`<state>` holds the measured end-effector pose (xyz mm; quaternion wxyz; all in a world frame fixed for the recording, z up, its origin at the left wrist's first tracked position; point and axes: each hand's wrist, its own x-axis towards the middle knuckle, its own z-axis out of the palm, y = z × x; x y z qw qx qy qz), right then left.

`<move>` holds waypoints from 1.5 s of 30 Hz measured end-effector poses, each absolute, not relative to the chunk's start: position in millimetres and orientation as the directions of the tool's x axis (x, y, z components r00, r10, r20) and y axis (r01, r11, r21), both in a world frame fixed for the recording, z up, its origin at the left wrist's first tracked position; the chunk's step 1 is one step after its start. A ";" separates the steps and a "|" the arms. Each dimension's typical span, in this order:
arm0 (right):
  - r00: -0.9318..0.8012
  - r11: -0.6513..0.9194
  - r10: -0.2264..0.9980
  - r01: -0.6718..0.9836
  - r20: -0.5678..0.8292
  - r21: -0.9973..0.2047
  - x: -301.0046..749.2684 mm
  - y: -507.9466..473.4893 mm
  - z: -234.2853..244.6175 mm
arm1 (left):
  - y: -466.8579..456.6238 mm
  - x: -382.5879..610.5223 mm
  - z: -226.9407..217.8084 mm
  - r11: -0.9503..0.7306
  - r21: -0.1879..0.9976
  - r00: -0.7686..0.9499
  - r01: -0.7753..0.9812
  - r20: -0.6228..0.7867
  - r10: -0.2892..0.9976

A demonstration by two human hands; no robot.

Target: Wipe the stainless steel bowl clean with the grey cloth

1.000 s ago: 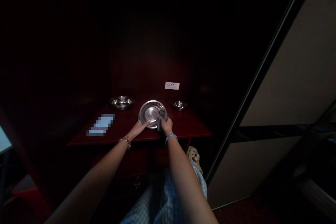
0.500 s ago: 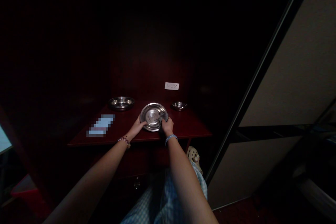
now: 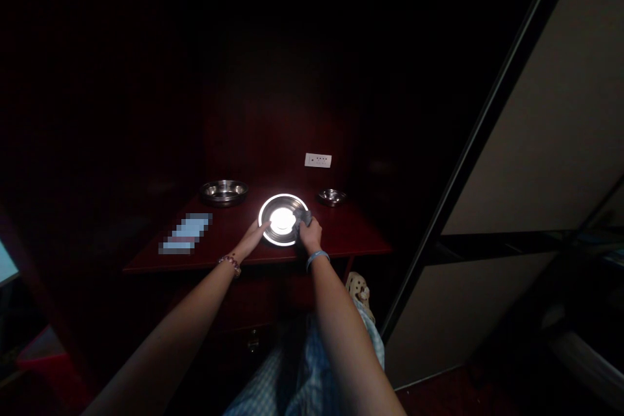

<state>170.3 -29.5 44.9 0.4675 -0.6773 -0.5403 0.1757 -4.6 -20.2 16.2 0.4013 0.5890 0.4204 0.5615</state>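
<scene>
A: Principal item?
B: One shallow round steel dish (image 3: 283,220), bright with glare, held tilted toward the wearer over the near middle of the desk (image 3: 351,234). Whether its underside touched the wood could not be told.

A: Hands?
B: Two, bare. The left hand (image 3: 251,239) gripped the dish at its near left rim, thumb lapped over the inside. The right hand (image 3: 311,234) clutched a crumpled grey cloth (image 3: 301,218) against the dish's right side.

A: Step in hand?
B: By judgement, wiping. Working the cloth further round the rim called for a firm left hold and measured pressure from the right, lest the dish swivel.

A: Surface?
B: Dark red, somewhat glossy. Far left stood a broad steel pan (image 3: 224,192); far right, a small steel bowl (image 3: 332,197). Near left lay a pixelated pale patch (image 3: 186,234), nature untold.

A: Room?
B: Dim. The far wall carried a white socket plate (image 3: 318,160). Below the desk showed a drawer knob (image 3: 253,342), a beige clog (image 3: 358,289) at right and blue checked fabric (image 3: 263,387) nearest the wearer. A pale panel (image 3: 531,123) filled the right; a red container (image 3: 58,370) sat low at left.
</scene>
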 end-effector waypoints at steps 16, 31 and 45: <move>0.329 0.012 0.909 0.590 0.254 -0.807 169.4 -24.6 40.4 | -22.7 0.8 17.7 -0.355 0.933 0.018 0.061 0.355 0.935; 0.325 0.025 0.908 0.586 0.263 -0.810 168.7 -24.4 39.7 | -24.6 1.5 19.3 -0.347 0.936 -0.009 0.068 0.348 0.937; 0.328 0.026 0.907 0.585 0.265 -0.811 168.2 -27.4 43.1 | -21.7 0.8 15.6 -0.357 0.932 -0.008 0.059 0.358 0.934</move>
